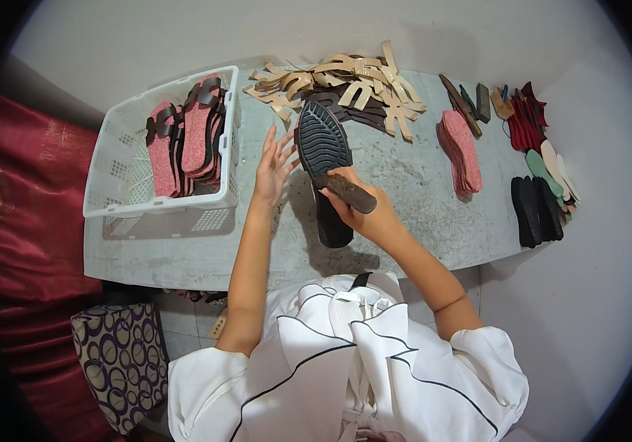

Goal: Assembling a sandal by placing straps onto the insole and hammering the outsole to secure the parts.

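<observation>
Black ridged sole, lower end covered, right hand clasping unclear brown piece there, left hand spread beside it

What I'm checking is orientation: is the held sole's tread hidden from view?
No, the black sole in the right hand shows its ridged tread to the camera.

A bare stretch of table between the raised sole and the pink insoles leaves room for a hand. The white basket bars the left, with a narrow gap beside the left hand; strap pieces block the far side.
</observation>
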A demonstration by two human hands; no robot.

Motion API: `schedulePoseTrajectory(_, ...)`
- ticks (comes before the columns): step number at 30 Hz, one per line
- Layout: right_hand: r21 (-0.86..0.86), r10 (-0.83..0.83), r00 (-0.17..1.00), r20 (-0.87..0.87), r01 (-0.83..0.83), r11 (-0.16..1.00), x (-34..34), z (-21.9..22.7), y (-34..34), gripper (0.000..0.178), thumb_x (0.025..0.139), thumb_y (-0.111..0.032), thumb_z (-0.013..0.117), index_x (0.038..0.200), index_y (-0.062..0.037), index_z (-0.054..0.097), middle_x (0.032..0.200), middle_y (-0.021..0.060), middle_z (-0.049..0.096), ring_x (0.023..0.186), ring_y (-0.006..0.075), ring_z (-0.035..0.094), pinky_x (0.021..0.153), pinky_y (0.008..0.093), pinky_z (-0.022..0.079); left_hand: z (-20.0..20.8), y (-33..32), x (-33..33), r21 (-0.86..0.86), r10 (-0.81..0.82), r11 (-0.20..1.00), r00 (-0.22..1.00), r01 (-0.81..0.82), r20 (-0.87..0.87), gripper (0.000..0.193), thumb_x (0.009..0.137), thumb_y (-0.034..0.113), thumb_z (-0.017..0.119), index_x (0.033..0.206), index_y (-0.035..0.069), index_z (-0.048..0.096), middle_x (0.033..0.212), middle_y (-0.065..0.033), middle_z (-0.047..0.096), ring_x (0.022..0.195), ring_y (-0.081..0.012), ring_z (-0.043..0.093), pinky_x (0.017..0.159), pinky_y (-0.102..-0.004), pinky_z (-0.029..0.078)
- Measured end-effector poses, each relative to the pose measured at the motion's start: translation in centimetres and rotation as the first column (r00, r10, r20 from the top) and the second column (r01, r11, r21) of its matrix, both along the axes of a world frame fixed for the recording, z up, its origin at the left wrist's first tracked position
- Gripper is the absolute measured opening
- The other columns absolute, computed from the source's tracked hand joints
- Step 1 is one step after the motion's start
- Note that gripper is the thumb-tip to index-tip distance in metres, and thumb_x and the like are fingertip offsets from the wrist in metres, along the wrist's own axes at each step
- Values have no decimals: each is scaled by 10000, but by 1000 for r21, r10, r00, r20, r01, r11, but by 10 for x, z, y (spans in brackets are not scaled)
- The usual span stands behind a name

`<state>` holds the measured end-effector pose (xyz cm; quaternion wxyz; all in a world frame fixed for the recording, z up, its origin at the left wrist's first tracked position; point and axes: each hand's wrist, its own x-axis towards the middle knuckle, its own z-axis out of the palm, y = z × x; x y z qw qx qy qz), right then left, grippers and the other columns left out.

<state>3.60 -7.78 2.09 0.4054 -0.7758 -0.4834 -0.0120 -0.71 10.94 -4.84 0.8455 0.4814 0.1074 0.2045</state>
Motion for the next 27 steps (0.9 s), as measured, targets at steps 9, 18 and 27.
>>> schedulePoseTrajectory(9,-6,57,998,7,-57,998,2,-2,-2,277,800,-232,590,1002,-98,456,725,91,609,599,295,602,479,352,467,-25,-39,-63,-379,-449,841,888,385,-95,546,784,120,602,1247,86,315,1122,-90,492,920,-180,550,764,-317,472)
schedulePoseTrajectory(18,-7,67,997,49,-67,998,1,-2,-4,295,790,-235,611,1016,-94,485,759,73,612,600,266,612,489,318,474,-19,-74,-48,-654,-481,662,877,367,6,491,834,71,524,1233,32,240,1090,-119,504,964,-205,567,821,-330,503)
schedulePoseTrajectory(27,82,117,993,-16,-115,990,5,3,-9,321,770,-197,645,1038,-74,518,812,92,619,585,194,622,503,259,473,11,-97,-49,-336,-203,933,957,126,-205,650,847,60,491,1313,93,40,1222,-170,352,1055,-221,512,815,-303,511)
